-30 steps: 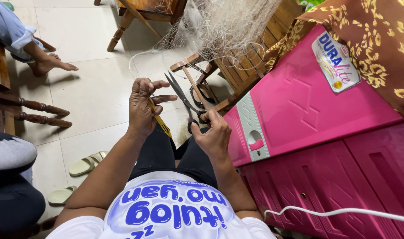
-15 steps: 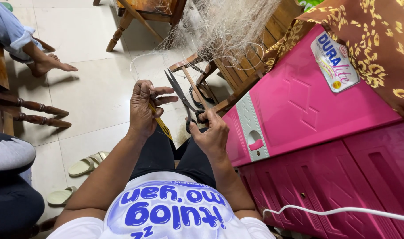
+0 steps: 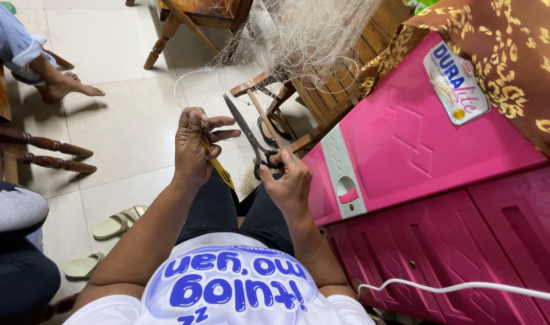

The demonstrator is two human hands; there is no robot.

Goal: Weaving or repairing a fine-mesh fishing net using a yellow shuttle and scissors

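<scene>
A seated person is seen from above, both bare hands raised over the lap. The left hand (image 3: 193, 147) is closed around a slim yellow tool (image 3: 217, 167), whose lower end juts out below the palm; a thin pale line (image 3: 187, 81) is pinched at the fingertips (image 3: 223, 123) and loops upward toward a heap of fine fishing net (image 3: 302, 33) draped over a wooden chair (image 3: 314, 99). The right hand (image 3: 290, 180) is wrapped into the dark loops of a pair of scissors (image 3: 251, 135), blades slightly parted and pointed up toward the line, close beside the left fingertips.

The line is judged light, limp and slippery (easily lost from a loose pinch), so it is best held taut between fingertips near the cut. The scissors are judged rigid and sharp, and are best held by the loops alone.

A pink plastic cabinet (image 3: 401, 144) stands at the right; pale sandals (image 3: 115, 225) lie on the tiled floor (image 3: 124, 126).
</scene>
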